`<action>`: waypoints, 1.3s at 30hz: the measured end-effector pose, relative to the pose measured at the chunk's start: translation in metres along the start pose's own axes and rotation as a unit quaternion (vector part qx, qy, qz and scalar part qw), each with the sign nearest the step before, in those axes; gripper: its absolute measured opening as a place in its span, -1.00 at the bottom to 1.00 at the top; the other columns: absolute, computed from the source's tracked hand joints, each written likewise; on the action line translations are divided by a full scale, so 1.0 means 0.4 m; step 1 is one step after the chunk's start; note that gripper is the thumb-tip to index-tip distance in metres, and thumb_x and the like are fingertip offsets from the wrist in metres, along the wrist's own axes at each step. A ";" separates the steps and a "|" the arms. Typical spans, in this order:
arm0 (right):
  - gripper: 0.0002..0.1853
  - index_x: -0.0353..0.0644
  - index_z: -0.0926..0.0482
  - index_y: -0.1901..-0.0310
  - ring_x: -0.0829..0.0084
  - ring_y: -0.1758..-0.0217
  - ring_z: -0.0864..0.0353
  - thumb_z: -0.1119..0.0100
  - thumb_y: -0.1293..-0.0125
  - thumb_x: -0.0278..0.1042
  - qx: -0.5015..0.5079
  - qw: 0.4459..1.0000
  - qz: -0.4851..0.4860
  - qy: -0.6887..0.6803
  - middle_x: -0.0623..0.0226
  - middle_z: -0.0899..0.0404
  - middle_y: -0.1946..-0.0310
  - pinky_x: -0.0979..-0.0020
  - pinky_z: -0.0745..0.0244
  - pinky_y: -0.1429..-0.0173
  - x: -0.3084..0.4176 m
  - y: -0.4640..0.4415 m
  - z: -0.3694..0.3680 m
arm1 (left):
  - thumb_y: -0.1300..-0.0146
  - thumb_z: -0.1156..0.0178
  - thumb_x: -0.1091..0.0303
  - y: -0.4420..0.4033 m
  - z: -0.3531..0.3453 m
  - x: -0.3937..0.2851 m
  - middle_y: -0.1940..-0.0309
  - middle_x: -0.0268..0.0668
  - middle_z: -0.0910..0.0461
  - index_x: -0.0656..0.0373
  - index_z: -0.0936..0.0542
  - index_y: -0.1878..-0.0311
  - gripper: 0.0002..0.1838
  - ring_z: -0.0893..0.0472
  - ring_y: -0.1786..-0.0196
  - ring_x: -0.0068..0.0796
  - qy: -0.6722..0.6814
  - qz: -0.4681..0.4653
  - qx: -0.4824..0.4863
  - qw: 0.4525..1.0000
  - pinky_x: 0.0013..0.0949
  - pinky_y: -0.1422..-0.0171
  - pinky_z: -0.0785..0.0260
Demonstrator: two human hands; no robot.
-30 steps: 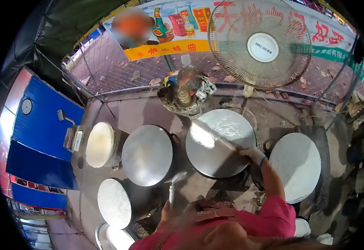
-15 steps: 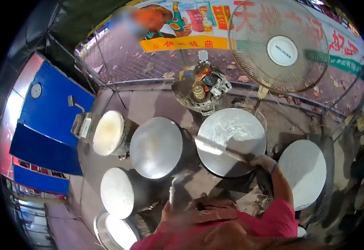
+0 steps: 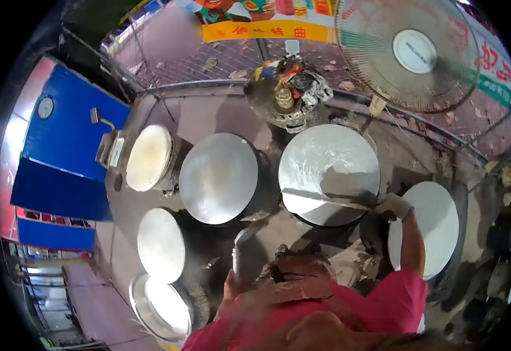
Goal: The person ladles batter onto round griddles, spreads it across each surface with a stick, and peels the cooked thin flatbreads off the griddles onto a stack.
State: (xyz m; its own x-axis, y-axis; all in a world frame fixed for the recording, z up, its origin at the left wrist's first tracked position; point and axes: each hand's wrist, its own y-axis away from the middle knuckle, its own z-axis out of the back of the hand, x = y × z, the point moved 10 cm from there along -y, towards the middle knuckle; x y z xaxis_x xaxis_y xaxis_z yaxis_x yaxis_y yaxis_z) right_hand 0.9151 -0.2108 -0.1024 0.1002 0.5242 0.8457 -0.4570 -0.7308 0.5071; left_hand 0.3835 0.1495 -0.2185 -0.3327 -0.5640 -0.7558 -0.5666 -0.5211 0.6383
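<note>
My right hand (image 3: 393, 206) is closed on the end of a long thin spreader (image 3: 331, 200), which lies across a round griddle (image 3: 349, 169). White batter covers much of that griddle, and a darker patch shows right of its centre. Low in the view, my left hand (image 3: 230, 286) is wrapped round the white handle of a ladle (image 3: 236, 257), whose bowl points up. To the ladle's upper left is a bare grey griddle (image 3: 218, 178).
A white round surface (image 3: 434, 228) stands at the right, another (image 3: 160, 245) at the left, above a metal basin (image 3: 140, 310). A pale round stack (image 3: 149, 158) is at upper left. A fan (image 3: 355, 64) and a cluttered stand (image 3: 287, 120) are beyond the griddles.
The spreader has swung from the griddle's upper left to its lower part, and batter covers more of the surface. My right hand has moved right. The camera view has shifted.
</note>
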 end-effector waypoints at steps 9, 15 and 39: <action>-0.62 -0.25 -0.56 0.28 0.58 0.51 -0.38 -0.20 -0.01 -0.06 0.040 0.994 0.003 0.106 0.42 -0.45 0.55 0.44 -0.30 0.44 -0.010 -0.127 -0.035 | -0.09 -0.20 0.11 0.125 -0.066 -0.180 0.08 -0.22 -0.49 0.17 -0.37 -0.05 -0.49 -0.47 0.02 -0.40 -0.148 -0.062 0.008 0.987 -0.33 -0.04 -0.32; -0.73 -0.23 -0.58 0.26 0.57 0.42 -0.47 -0.15 -0.09 -0.22 -0.208 0.956 -0.199 0.064 0.36 -0.53 0.47 0.46 -0.33 0.38 -0.127 0.433 -0.203 | -0.07 -0.14 0.47 0.067 0.033 -0.179 0.29 -0.34 -0.50 0.18 -0.38 -0.02 -0.61 -0.47 0.26 -0.53 -0.276 -0.100 0.073 0.953 -0.41 0.20 -0.38; -0.63 0.00 -0.61 0.20 0.16 0.26 -0.56 -0.10 -0.12 0.09 -0.536 0.822 -0.118 0.149 0.22 -0.61 0.36 0.27 -0.45 0.16 -0.005 0.174 -0.740 | -0.11 -0.04 0.40 0.264 0.142 -0.251 0.74 -0.49 -0.18 -0.05 -0.33 0.04 -0.69 -0.16 0.80 -0.65 0.039 0.059 0.129 0.989 -0.64 0.79 -0.05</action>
State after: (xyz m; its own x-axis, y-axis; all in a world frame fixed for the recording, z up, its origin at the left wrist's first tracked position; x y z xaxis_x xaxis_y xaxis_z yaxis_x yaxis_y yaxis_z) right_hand 0.6216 -0.1334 -0.1178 0.1502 0.7963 0.5859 -0.9886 0.1293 0.0776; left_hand 0.3141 0.1876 -0.0836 -0.3549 -0.6635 -0.6587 -0.7039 -0.2741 0.6553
